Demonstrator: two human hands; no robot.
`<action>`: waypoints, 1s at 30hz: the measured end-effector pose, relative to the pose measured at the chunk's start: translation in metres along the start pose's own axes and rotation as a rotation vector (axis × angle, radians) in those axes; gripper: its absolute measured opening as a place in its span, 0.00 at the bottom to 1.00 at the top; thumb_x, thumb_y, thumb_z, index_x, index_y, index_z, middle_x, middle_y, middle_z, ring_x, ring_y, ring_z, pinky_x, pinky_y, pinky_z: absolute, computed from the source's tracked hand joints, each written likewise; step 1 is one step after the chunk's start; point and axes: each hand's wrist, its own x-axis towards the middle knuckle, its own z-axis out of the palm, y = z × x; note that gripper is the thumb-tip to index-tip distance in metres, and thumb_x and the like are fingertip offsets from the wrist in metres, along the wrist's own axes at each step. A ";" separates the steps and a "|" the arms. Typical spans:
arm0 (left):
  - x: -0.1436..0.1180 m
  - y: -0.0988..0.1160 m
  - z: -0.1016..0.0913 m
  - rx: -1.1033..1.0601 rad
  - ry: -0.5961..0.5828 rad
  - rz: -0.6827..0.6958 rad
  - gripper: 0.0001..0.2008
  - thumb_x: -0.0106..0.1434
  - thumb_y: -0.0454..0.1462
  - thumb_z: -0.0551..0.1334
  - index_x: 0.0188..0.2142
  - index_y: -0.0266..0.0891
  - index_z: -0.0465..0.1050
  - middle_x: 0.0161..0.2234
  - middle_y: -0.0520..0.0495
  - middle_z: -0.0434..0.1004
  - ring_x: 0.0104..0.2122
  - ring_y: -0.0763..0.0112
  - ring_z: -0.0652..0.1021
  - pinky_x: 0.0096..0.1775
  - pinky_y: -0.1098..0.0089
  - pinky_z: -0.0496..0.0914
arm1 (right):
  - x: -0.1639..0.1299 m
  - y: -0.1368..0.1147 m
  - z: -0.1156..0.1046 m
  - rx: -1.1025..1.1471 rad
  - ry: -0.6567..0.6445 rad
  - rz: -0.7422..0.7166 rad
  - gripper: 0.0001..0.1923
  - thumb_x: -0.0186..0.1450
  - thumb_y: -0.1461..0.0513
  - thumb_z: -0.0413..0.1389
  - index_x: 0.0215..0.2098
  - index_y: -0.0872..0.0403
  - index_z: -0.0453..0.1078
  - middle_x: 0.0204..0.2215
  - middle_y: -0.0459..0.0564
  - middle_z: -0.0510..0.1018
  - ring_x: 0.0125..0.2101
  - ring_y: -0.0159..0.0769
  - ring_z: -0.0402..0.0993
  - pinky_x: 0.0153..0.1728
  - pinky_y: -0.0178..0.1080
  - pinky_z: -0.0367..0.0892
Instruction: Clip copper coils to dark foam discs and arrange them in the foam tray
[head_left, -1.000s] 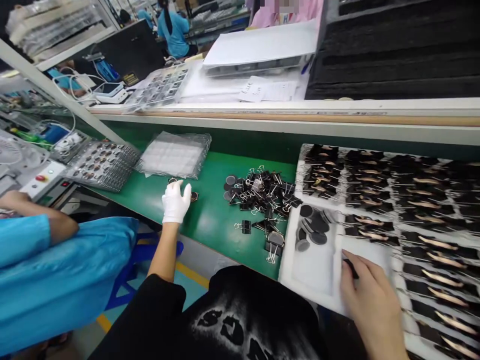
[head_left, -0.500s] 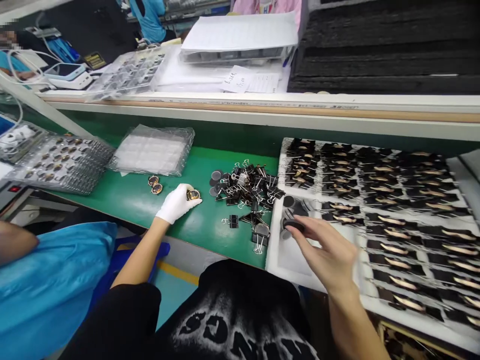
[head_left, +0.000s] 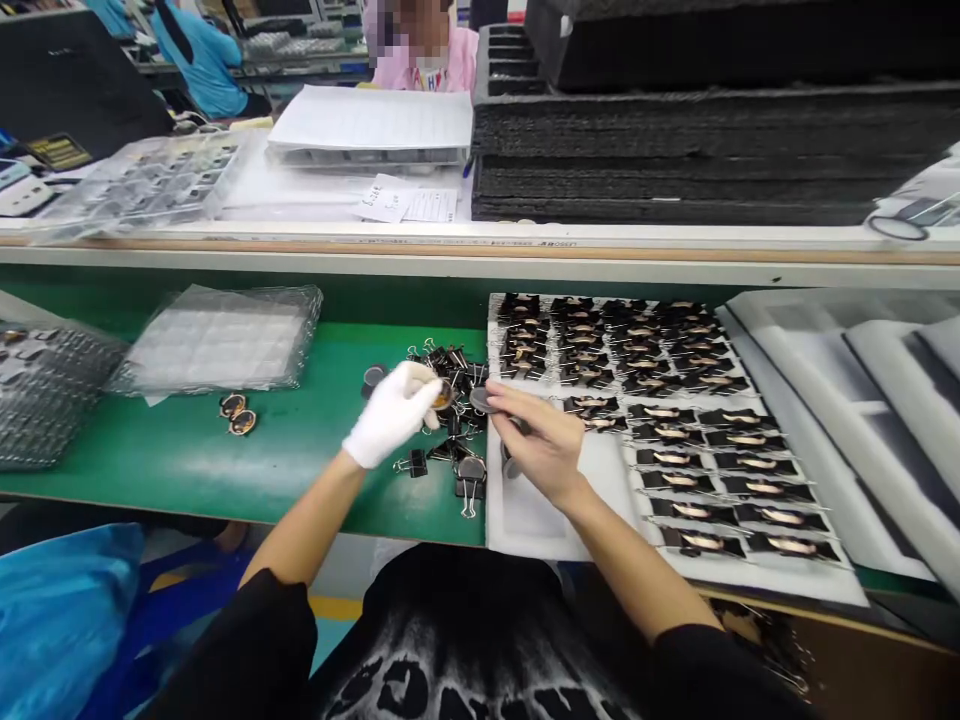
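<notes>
My left hand (head_left: 396, 412), in a white glove, is closed on a round gold-rimmed watch case (head_left: 444, 396), held above a heap of black binder clips (head_left: 454, 448). Just to its right, my bare right hand (head_left: 541, 432) pinches a dark grey disc (head_left: 482, 400) by its edge. A small gap separates the watch case and the disc. More gold-rimmed watch cases (head_left: 242, 422) lie on the green table at the left. Another grey disc (head_left: 374, 377) rests behind my gloved hand. One clip with a disc on it (head_left: 471, 472) lies at the near side of the heap.
A white foam tray (head_left: 540, 538) at the right carries rows of clamped binder clips (head_left: 697, 482). Clear plastic trays (head_left: 225, 340) lie at the left, near a stack of filled ones (head_left: 52, 400). A shelf edge (head_left: 360, 255) crosses behind. A co-worker's blue clothing (head_left: 67, 610) is lower left.
My left hand has moved with the watch case over the clip heap. My right hand has brought the disc from the foam tray towards it. The view has swung right.
</notes>
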 end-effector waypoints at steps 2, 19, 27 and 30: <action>0.003 0.010 0.025 -0.076 -0.134 -0.015 0.15 0.70 0.48 0.60 0.45 0.38 0.68 0.22 0.53 0.74 0.18 0.76 0.73 0.22 0.76 0.65 | -0.001 0.012 0.006 -0.117 -0.009 -0.181 0.15 0.69 0.68 0.59 0.48 0.46 0.82 0.52 0.50 0.84 0.52 0.47 0.83 0.56 0.54 0.80; 0.009 -0.017 0.035 0.101 -0.384 0.148 0.31 0.74 0.44 0.52 0.73 0.41 0.52 0.29 0.51 0.78 0.26 0.68 0.78 0.37 0.67 0.75 | -0.010 0.023 0.012 0.103 -0.162 0.361 0.21 0.69 0.51 0.60 0.56 0.51 0.74 0.47 0.57 0.81 0.44 0.43 0.80 0.41 0.44 0.80; 0.006 -0.022 0.037 0.486 -0.288 0.334 0.32 0.73 0.50 0.54 0.72 0.41 0.57 0.35 0.46 0.83 0.30 0.63 0.82 0.41 0.66 0.75 | 0.003 0.027 -0.002 0.485 -0.340 0.764 0.18 0.58 0.48 0.71 0.37 0.52 0.80 0.28 0.47 0.79 0.28 0.34 0.74 0.31 0.39 0.75; 0.007 -0.015 0.009 0.586 -0.070 0.408 0.23 0.73 0.52 0.55 0.56 0.41 0.76 0.31 0.49 0.82 0.30 0.67 0.80 0.39 0.69 0.72 | 0.003 0.029 -0.005 0.583 -0.303 0.844 0.17 0.57 0.49 0.72 0.35 0.53 0.80 0.29 0.47 0.80 0.27 0.32 0.73 0.28 0.37 0.72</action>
